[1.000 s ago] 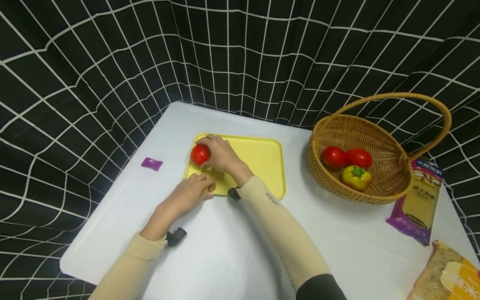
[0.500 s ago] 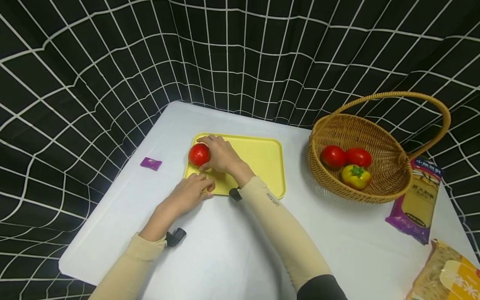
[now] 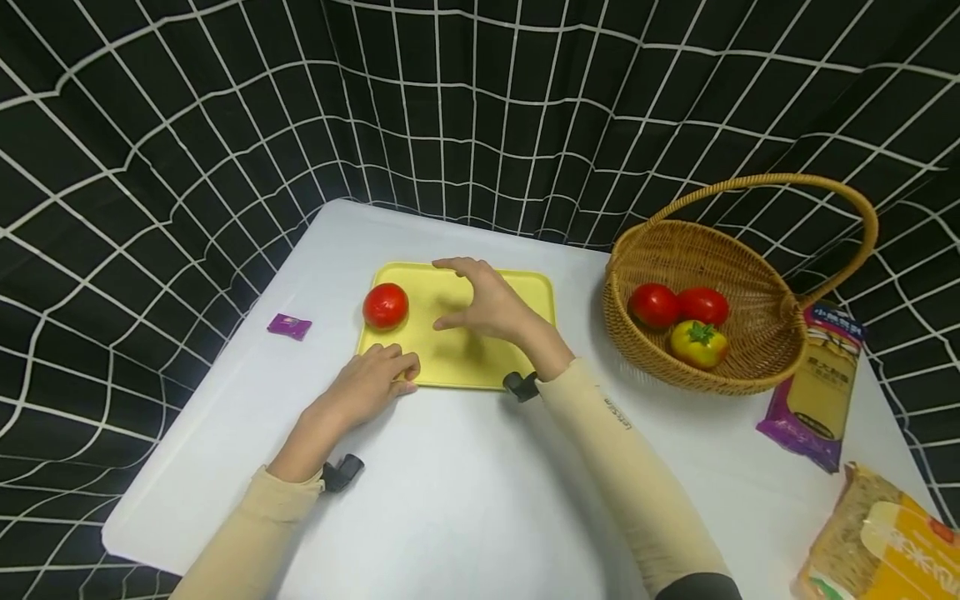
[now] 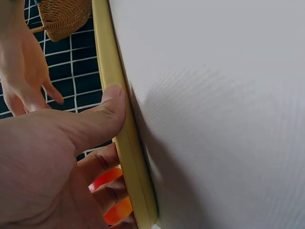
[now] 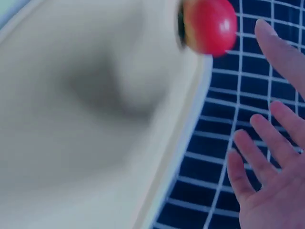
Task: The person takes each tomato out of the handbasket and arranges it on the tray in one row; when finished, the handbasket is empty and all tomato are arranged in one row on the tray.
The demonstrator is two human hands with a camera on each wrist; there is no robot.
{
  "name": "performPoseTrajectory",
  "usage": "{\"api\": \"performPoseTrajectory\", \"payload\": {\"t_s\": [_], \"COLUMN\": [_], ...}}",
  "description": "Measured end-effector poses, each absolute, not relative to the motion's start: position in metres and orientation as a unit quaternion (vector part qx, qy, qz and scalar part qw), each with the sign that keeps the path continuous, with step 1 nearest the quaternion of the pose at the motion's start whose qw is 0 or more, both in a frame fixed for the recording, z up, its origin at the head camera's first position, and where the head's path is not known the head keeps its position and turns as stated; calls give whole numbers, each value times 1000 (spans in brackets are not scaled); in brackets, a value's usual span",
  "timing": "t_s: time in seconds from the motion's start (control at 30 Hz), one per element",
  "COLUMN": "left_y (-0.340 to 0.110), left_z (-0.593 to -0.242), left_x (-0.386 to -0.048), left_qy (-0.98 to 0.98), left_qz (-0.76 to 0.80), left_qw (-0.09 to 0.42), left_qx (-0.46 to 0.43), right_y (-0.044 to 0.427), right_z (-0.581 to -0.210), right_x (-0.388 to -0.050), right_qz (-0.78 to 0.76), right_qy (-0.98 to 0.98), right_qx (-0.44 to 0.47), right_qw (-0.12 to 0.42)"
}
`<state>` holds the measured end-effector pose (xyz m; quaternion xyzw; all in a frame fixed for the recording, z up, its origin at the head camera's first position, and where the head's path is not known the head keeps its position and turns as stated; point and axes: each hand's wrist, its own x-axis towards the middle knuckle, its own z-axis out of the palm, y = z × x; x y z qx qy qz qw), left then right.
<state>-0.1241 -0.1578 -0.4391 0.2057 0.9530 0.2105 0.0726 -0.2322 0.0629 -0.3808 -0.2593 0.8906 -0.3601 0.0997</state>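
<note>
A red tomato [image 3: 386, 306] rests at the left end of a shallow yellow tray [image 3: 457, 365]. My left hand [image 3: 372, 383] holds the tray's near-left edge. In the left wrist view, the thumb presses the outside of the rim [image 4: 129, 157] while the fingers curl over the inside. Above the middle of the tray hovers my right hand [image 3: 495, 307], apart from the tomato, its thumb and fingers spread wide around nothing. The right wrist view shows the spread fingers of that hand [image 5: 276, 186] and the tomato [image 5: 212, 26] beyond.
To the right stands a wicker basket [image 3: 750, 375] with two red tomatoes [image 3: 654, 305] and a yellow-red one [image 3: 699, 344]. Beside it lie a purple food packet [image 3: 813, 392] and an orange-and-clear bag [image 3: 877, 542]. A small purple wrapped item [image 3: 289, 326] lies left of the tray.
My right hand has let go of the tomato and moved right, opening its fingers. The tomato stays at the tray's left end. My left hand keeps its place on the edge.
</note>
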Motion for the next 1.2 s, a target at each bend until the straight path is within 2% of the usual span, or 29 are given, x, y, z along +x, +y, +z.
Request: {"api": "performPoseTrajectory", "payload": {"t_s": [0.43,0.73,0.97,1.2], "left_y": [-160,-158,-158,-158], "left_z": [-442,-442,-444,-444], "left_x": [-124,-124,-124,-124], "left_qy": [952,952,954,955], "left_qz": [221,223,219,214], "left_qw": [71,76,75,73], "left_qx": [198,194,193,192], "right_y": [158,231,278,311], "right_z": [-332,-308,-303,-318], "right_x": [-211,-190,-187,-193], "right_qz": [-364,-354,-330,-291], "right_qy": [899,921,938,950], "right_qx": [-238,-162,-104,-83], "right_qw": [55,19,36,79]}}
